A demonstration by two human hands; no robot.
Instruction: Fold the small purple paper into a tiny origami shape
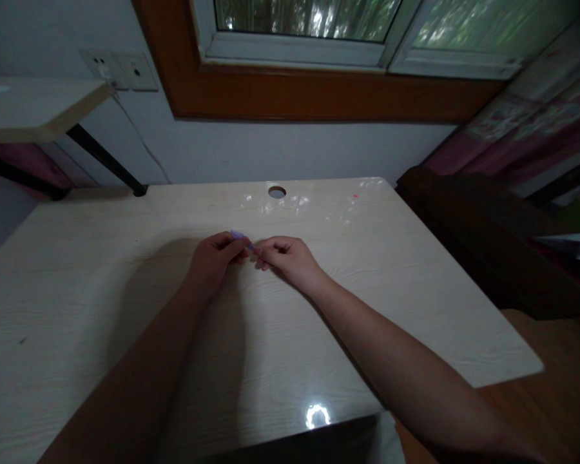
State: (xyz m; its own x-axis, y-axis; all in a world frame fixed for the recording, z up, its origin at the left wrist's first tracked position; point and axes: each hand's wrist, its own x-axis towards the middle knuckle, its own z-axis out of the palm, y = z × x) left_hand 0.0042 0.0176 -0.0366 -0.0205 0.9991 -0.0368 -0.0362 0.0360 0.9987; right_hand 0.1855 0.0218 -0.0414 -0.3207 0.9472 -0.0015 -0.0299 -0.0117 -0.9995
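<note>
— Two hands meet over the middle of the pale wooden tabletop (415,309), yes?

— Yes. Your left hand (215,261) and your right hand (287,258) sit fingertip to fingertip, both with fingers curled in. Between them you pinch a small purple object (241,237); it is too small and dim to tell what it is.

— Which hand has it?

— Your left thumb and forefinger close on one end, and your right fingertips touch or grip the other end near the middle. It sits just above the tabletop, toward the far half.

— What else is around you?

— A round cable hole (277,191) lies beyond your hands near the tabletop's far edge. A wood-framed window (319,38) runs above the wall, two wall sockets (120,69) sit at upper left, and a shelf (33,106) juts out beneath them.
</note>
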